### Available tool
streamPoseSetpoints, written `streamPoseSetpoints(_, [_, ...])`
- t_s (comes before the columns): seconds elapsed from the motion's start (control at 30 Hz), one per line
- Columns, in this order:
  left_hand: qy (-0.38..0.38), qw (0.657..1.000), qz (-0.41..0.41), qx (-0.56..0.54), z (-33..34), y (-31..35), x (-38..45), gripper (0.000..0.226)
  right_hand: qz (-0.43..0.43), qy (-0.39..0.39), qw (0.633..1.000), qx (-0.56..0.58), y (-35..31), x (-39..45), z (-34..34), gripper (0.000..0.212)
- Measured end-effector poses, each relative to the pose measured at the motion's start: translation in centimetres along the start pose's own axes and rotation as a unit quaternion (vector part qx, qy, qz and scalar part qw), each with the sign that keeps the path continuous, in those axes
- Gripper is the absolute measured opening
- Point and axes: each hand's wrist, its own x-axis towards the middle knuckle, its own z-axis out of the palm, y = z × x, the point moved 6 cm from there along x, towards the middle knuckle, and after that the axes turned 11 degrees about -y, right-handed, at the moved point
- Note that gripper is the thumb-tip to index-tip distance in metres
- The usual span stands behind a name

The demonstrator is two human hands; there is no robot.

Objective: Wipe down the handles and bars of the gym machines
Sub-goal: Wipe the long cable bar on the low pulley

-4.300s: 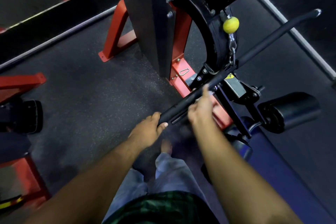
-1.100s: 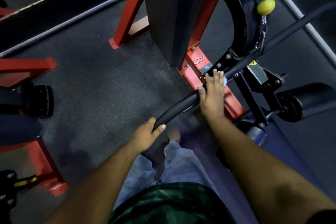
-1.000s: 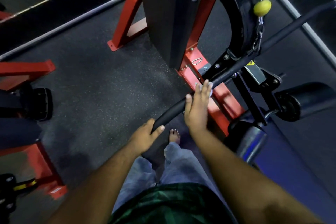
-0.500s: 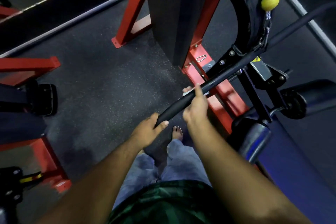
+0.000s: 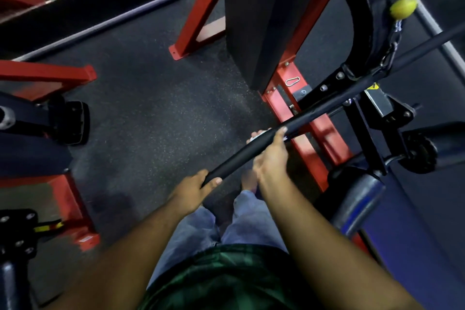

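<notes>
Head view, only one camera: long black bar [image 5: 324, 108] runs diagonally from lower centre up to the right edge, hung by a chain [image 5: 389, 54] under a yellow ball [image 5: 402, 7] on the cable. Left hand [image 5: 193, 190] grips the near end of the bar, fingers curled over it and thumb along the underside. Right hand [image 5: 270, 158] is further up the same bar, wrapped round it with the thumb on top; fingertips show on the far side together with a scrap of white cloth [image 5: 256, 134] pinched between the fingers and the bar. Only a small edge of the cloth is visible, the rest is hidden by the hand and the bar. So both hands are clamped on the bar, right one with the cloth sandwiched in. Behind the bar is the red machine frame [image 5: 299, 118] with a dark upright column [image 5: 254, 20], a carabiner [image 5: 292, 81] lying on the red base, and a black curved arm to the right. Black roller pad [image 5: 437, 143] at right, blue padded seat [image 5: 357, 206] just below it. More red frames and a black foot plate [image 5: 75, 122] at left on the dark speckled floor [image 5: 151, 113]. Person's grey trousers, green shorts and a bare foot sit under the bar, somewhat blurred.
</notes>
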Motion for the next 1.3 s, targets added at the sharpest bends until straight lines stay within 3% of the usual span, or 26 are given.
streamPoseSetpoints(0.13, [-0.008,1.0,0.014,-0.014,-0.3,-0.5,-0.1,0.069,-0.026,0.011,0.998,-0.058,-0.7,-0.3,0.2,0.043])
streamPoseSetpoints(0.23, [-0.017,1.0,0.022,-0.01,-0.4,-0.5,-0.3,0.058,-0.047,0.087,0.994,-0.036,-6.0,1.5,0.9,0.044])
streamPoseSetpoints(0.33, [-0.004,1.0,0.022,-0.003,-0.5,-0.4,-0.7,0.056,-0.043,0.125,0.985,-0.109,-6.2,1.3,1.2,0.049])
streamPoseSetpoints(0.53, [-0.014,0.999,0.03,0.0,-0.7,0.2,-0.9,0.044,-0.022,0.016,0.993,-0.113,4.7,-4.9,0.5,0.036])
streamPoseSetpoints(0.63, [-0.018,0.999,0.045,-0.015,-1.0,0.1,-1.0,0.041,-0.006,-0.076,0.987,-0.14,7.1,-7.0,-0.6,0.011])
streamPoseSetpoints(0.7, [-0.028,0.998,0.046,-0.02,-1.1,-0.5,-1.2,0.04,-0.038,-0.067,0.983,-0.167,5.8,-7.6,-2.0,0.004])
streamPoseSetpoints(0.77, [-0.043,0.998,0.042,-0.027,-0.8,-1.3,-1.3,0.041,-0.128,-0.007,0.966,-0.225,2.1,-7.6,-3.6,0.011])
streamPoseSetpoints(0.87, [-0.044,0.997,0.048,-0.037,-0.6,-1.5,-1.9,0.04,-0.274,0.024,0.88,-0.387,-4.8,-6.8,-4.0,0.014])
streamPoseSetpoints(0.97, [-0.037,0.997,0.059,-0.044,-0.8,-1.3,-2.1,0.038,-0.393,-0.026,0.711,-0.583,-9.5,-4.7,-1.4,0.042])
streamPoseSetpoints(1.03, [-0.031,0.997,0.066,-0.038,-0.9,-1.3,-2.2,0.037,-0.415,-0.075,0.625,-0.657,-9.9,-3.4,0.5,0.045])
streamPoseSetpoints(1.1, [-0.028,0.997,0.067,-0.037,-0.8,-1.4,-2.2,0.035,-0.379,-0.11,0.585,-0.709,-8.7,-2.7,1.5,0.044])
streamPoseSetpoints(1.23, [-0.028,0.996,0.066,-0.044,-0.7,-1.4,-2.4,0.03,-0.361,-0.164,0.54,-0.743,-4.4,-4.6,2.0,0.037])
streamPoseSetpoints(1.3, [-0.025,0.997,0.068,-0.033,-0.8,-1.3,-2.3,0.028,-0.365,-0.237,0.455,-0.777,-1.6,-6.8,3.0,0.037])
